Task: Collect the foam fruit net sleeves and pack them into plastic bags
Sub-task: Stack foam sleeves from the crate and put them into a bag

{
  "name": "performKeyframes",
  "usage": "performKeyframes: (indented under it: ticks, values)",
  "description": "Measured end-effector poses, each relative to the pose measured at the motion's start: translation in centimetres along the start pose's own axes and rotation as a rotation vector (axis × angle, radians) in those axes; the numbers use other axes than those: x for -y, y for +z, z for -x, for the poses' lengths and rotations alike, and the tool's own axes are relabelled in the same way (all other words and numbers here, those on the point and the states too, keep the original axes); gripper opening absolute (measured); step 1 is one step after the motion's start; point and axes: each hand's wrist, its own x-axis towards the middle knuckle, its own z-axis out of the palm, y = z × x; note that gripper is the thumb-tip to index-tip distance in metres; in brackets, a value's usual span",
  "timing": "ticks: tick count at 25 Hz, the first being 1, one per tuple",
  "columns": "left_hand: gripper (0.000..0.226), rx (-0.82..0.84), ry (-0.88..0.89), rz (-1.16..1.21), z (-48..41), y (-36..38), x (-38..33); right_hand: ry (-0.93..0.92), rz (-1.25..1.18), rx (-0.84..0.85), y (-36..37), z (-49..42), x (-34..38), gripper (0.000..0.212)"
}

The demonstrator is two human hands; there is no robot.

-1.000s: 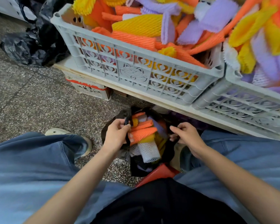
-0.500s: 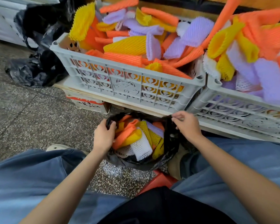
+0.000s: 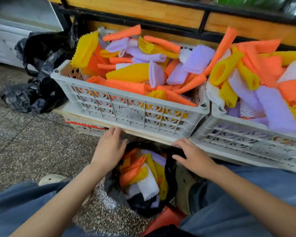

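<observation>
**Both hands loose over open bag**

Crumpled black bags [image 3: 34, 89] lie upper left on floor. Left crate [image 3: 126, 110], upper centre, heaped w/ foam sleeves [image 3: 128, 74]. Left hand [image 3: 109, 149], centre, fingers straight, holds nothing, at left rim of black bag [image 3: 169, 170], bottom centre; packed sleeves [image 3: 135, 170] inside. Right hand [image 3: 193, 158] spread over right rim. Right crate [image 3: 237, 135], right edge, also heaped

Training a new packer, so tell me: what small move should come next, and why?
Probably lift the right hand to the grey crate for more sleeves: it and the left hand are open and empty, the black bag gapes, the crate is heaped.
</observation>
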Motion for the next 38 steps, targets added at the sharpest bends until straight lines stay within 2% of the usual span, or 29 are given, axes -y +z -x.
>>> performKeyframes:
  ticks: [3,5,7,9,12,15,17,19,21,23,26,28,31,34,35,38]
  values:
    - [0.020,-0.171,0.227,0.079,-4.2,-3.2,-4.1,-0.257,0.001,-0.342,-5.1,-0.3,3.3,0.026]
    - [0.027,-0.228,0.266,0.104,-7.4,-4.2,-6.4,-0.319,0.015,-0.502,-8.3,-1.7,4.3,0.028]
    - [0.041,-0.253,0.225,0.124,-10.6,-4.3,-8.0,-0.304,0.045,-0.576,-10.8,-3.8,4.7,0.031]
    - [0.054,-0.211,0.133,0.157,-13.5,-4.0,-8.9,-0.222,0.065,-0.547,-12.0,-6.0,4.7,0.034]
    - [0.061,-0.126,-0.028,0.248,-16.3,-3.2,-9.5,-0.056,0.083,-0.366,-12.2,-8.8,4.5,0.043]
    - [0.038,-0.157,-0.094,0.352,-16.8,-2.9,-9.4,0.043,0.046,-0.212,-12.0,-10.2,4.3,0.039]
    - [0.022,-0.239,-0.091,0.413,-16.2,-3.3,-9.0,0.056,0.064,-0.214,-12.1,-10.3,4.2,0.030]
    - [0.014,-0.340,-0.089,0.465,-15.2,-4.6,-8.8,0.046,0.105,-0.295,-12.2,-10.1,4.4,0.025]
    - [0.007,-0.443,-0.091,0.538,-14.2,-6.2,-8.6,0.025,0.074,-0.474,-12.9,-9.8,5.2,0.022]
    - [0.014,-0.520,-0.130,0.651,-13.1,-7.6,-8.7,0.014,-0.023,-0.653,-14.1,-9.5,6.7,0.019]
    - [0.029,-0.522,-0.162,0.802,-11.5,-8.3,-8.9,-0.056,-0.172,-0.745,-15.3,-8.8,10.3,0.014]
    - [0.031,-0.436,-0.084,0.821,-10.5,-8.2,-8.8,-0.137,-0.243,-0.732,-14.9,-8.7,12.7,0.010]
    - [0.020,-0.268,0.050,0.895,-9.3,-8.0,-7.9,-0.223,-0.278,-0.612,-12.9,-8.9,14.9,0.011]
    - [0.007,-0.084,-0.061,1.268,-7.9,-8.4,-7.2,-0.351,-0.183,-0.518,-11.3,-9.1,15.9,0.022]
    - [0.010,-0.083,-0.093,1.352,-7.7,-8.5,-6.8,-0.399,-0.141,-0.495,-10.8,-9.1,16.1,0.026]
    - [0.020,-0.189,-0.094,1.360,-7.4,-9.1,-4.7,-0.522,-0.132,-0.411,-9.5,-9.1,17.3,0.032]
